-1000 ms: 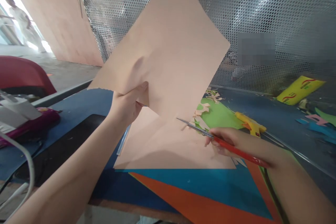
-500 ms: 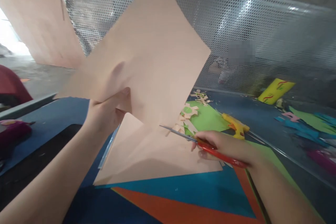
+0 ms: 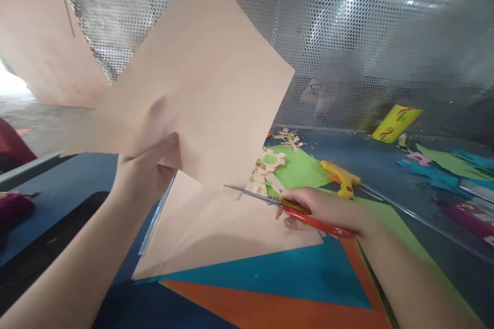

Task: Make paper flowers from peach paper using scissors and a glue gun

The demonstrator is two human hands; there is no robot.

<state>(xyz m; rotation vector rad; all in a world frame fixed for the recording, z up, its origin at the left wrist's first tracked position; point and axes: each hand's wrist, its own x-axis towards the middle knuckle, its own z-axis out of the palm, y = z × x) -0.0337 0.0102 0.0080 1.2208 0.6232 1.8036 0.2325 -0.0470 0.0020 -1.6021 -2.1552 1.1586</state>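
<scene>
My left hand (image 3: 148, 164) is closed on the lower edge of a large sheet of peach paper (image 3: 208, 72), which stands raised and tilted in front of me. In my right hand (image 3: 309, 205) is a pair of scissors (image 3: 316, 222) with red and yellow handles. Their blades point left, at the lower edge of the raised sheet; whether they bite into it I cannot tell. Below lies another peach sheet (image 3: 216, 236), on top of blue paper (image 3: 301, 272) and orange paper (image 3: 239, 303).
Behind the raised sheet lie peach paper cutouts (image 3: 270, 159) on green paper (image 3: 304, 164). A yellow glue gun (image 3: 341, 177) rests right of them. Farther back are a yellow roll (image 3: 397, 123) and blue paper scraps (image 3: 436, 177). A perforated metal screen (image 3: 293, 25) borders the table.
The whole view has shifted, so the sheet, both hands and the scissors appear slightly farther left. My grip on the sheet and on the scissors looks the same.
</scene>
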